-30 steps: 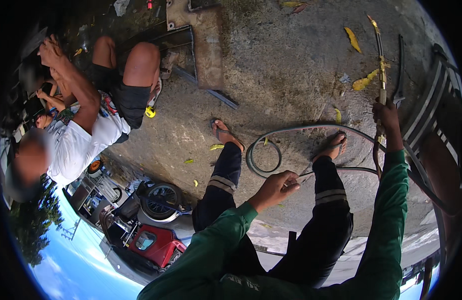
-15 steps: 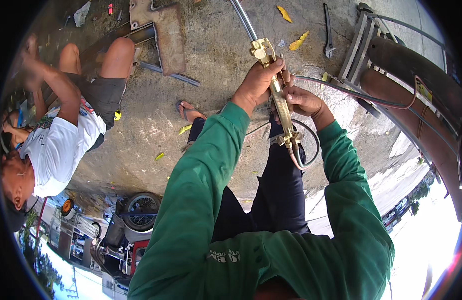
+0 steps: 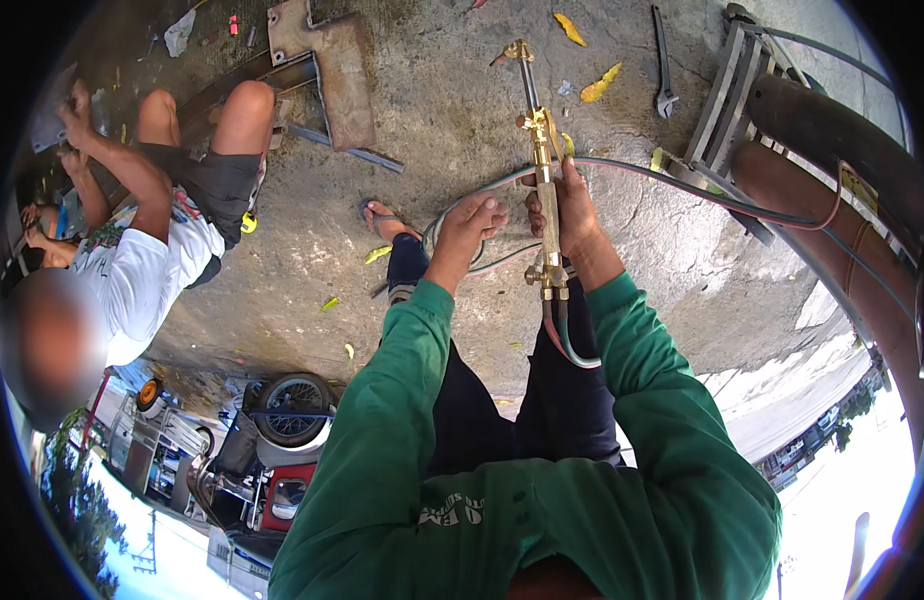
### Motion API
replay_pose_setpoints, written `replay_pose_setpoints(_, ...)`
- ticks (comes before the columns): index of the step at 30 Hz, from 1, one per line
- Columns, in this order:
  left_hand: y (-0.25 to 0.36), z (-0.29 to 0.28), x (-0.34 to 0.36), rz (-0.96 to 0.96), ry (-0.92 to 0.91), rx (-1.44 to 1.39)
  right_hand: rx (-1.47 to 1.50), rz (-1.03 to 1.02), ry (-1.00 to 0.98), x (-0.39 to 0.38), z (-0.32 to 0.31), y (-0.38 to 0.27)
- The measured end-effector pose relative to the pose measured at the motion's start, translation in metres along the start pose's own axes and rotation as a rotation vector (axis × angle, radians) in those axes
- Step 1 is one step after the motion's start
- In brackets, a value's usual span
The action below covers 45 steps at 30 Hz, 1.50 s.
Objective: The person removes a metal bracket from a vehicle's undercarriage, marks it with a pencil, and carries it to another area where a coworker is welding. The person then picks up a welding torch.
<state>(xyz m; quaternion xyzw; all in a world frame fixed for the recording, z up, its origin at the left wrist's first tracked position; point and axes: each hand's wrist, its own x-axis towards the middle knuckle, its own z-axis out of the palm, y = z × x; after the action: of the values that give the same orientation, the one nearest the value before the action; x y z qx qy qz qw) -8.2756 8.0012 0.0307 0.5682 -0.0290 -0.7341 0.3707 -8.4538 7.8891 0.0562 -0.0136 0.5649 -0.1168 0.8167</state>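
Note:
A brass cutting torch (image 3: 550,220) is upright in the picture, its angled head at the far end and its valves nearest me. My right hand (image 3: 574,210) wraps the handle from the right, thumb along its side. To the left, apart from the torch, is my left hand (image 3: 470,232); its fingers are loosely bent and nothing shows in them. Red and green hoses (image 3: 572,352) leave the torch's near end, loop behind my left hand and run off to the right. Part of the loop is hidden by my hands and legs.
A person in a white shirt (image 3: 147,275) crouches at left beside a rusty steel plate (image 3: 347,100) and a metal bar (image 3: 347,147). An adjustable wrench (image 3: 664,70) lies far right, near a metal frame cart with gas cylinders (image 3: 812,190). A motorcycle wheel (image 3: 292,410) stands behind at lower left.
My left hand has let go of the torch and moved left and nearer. My right hand now grips the handle. The torch has come nearer, bringing its head into view.

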Motion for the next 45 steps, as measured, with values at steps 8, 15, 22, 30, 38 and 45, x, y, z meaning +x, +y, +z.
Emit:
replay_pose_setpoints(8, 0.012, 0.096, -0.073, 0.431, -0.246, 0.896, 0.048, -0.07, 0.221, -0.011, -0.043, 0.002)
replay_pose_setpoints(15, 0.021, 0.119, -0.059, 0.483, -0.263, 1.473, 0.023, -0.143, 0.42, 0.003, -0.047, 0.001)
replay_pose_setpoints(22, 0.028, 0.119, -0.079, 0.435, -0.089, 1.176, 0.032, -0.217, 0.378, 0.0, -0.048, 0.013)
replay_pose_setpoints(30, 0.001, 0.1, -0.082, 0.241, -0.204, 1.187, -0.085, -0.156, 0.347, -0.007, -0.039, 0.03)
replay_pose_setpoints(38, -0.013, 0.09, -0.102, 0.31, -0.209, 1.092, -0.091, -0.055, 0.242, -0.021, -0.02, 0.033)
replay_pose_setpoints(45, -0.005, 0.069, -0.137, 0.664, -0.268, 0.985, -0.277, -0.072, 0.277, -0.054, 0.012, 0.046)
